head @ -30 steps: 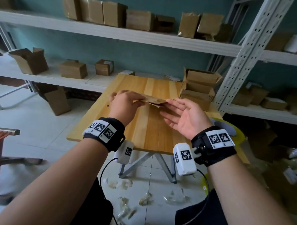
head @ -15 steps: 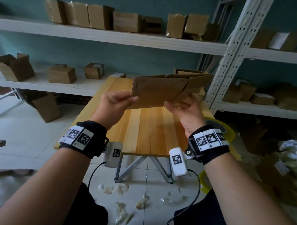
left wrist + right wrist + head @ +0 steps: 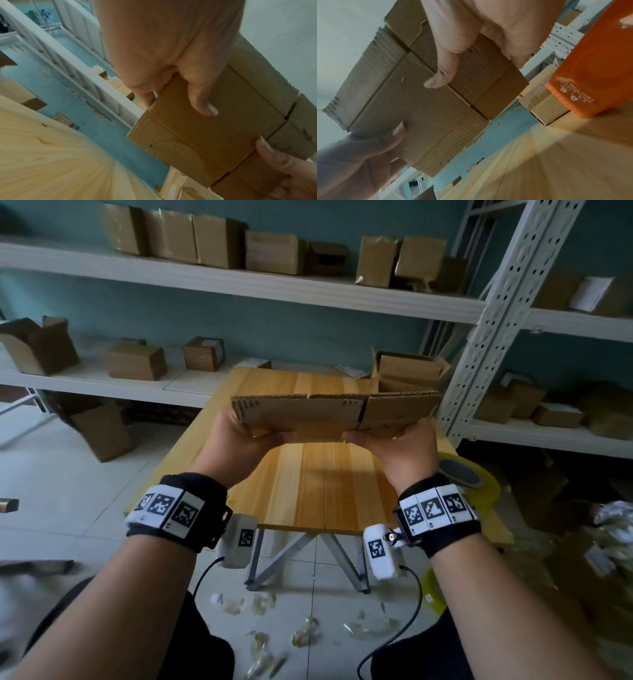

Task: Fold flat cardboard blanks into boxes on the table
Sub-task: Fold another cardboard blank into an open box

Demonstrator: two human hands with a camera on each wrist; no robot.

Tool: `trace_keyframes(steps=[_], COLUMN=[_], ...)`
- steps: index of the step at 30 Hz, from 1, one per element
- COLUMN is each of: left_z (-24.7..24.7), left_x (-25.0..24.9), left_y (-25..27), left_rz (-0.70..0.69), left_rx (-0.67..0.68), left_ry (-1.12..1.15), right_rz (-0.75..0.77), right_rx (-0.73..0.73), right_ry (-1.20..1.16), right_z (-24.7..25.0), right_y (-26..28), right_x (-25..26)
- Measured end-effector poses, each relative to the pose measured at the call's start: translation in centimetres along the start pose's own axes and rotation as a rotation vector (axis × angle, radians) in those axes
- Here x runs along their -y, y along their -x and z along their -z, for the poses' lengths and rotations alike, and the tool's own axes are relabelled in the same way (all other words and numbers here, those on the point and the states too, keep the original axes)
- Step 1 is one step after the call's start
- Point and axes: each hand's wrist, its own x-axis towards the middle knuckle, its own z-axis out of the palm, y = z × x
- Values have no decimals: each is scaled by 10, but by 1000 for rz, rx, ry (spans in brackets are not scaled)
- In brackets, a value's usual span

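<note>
Head view: the left hand (image 3: 236,436) and right hand (image 3: 394,443) are each gripping a lower corner of the flat blank (image 3: 329,414), holding it upright above the table (image 3: 308,484). It is not yet opened; squaring and flap folding are remaining. One open box (image 3: 407,371) is standing at the table's far corner, possibly finished. The wrist views are showing each thumb pressing the near face; an orange object (image 3: 594,70) is appearing only in the right wrist view.

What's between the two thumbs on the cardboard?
Only bare cardboard blank. In the head view, the left hand and right hand pinch its bottom edge, with nothing else between the thumbs.
</note>
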Motion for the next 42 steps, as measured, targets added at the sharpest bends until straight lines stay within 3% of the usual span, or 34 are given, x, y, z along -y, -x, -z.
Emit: trace_keyframes(steps=[5,16,42], left_z=[-7,-5,-9], left_x=[1,6,12], left_y=[2,5,19], left_rz=[-71,-75,-45], left_rx=[-10,-19,-11], left_ry=[-18,-68,-18], right_rz=[5,69,40], right_rx=[-34,-199,-103], right_ry=[76,205,143], right_z=[0,-8,-8], right_y=[4,26,21], right_x=[-3,-2,-16])
